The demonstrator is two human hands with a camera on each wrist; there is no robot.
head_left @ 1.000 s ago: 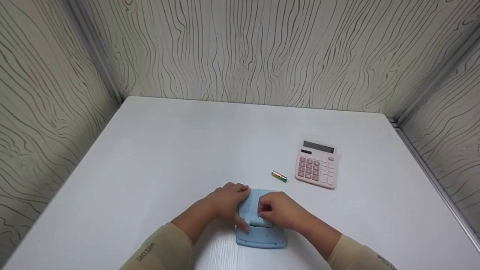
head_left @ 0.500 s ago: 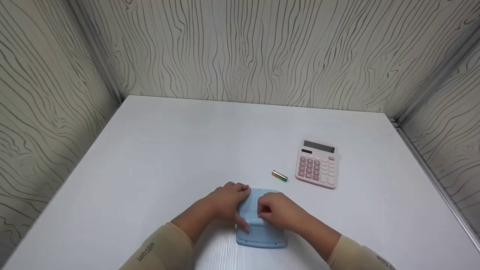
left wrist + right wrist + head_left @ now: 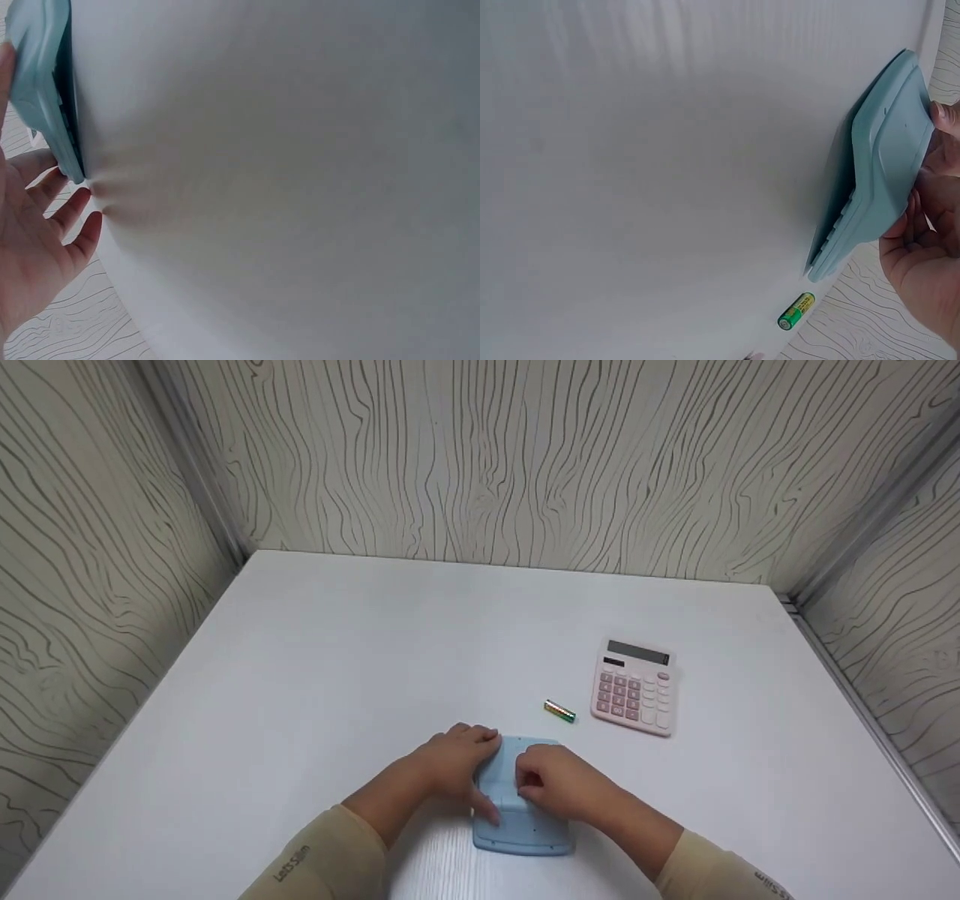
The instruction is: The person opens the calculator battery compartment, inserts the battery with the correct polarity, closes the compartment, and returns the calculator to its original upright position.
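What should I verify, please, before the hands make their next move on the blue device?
1. Blue device lying back side up on the table: ok.
2. Left hand touching it by its left edge, thumb on the back: ok.
3. Right hand at the small cover, fingers curled: ok.
4. Small cover fully latched: cannot tell; the right hand hides part of it.
5. Loose battery put away: not ok; it lies on the table beyond the device.
6. Pink calculator clear of both hands: ok.
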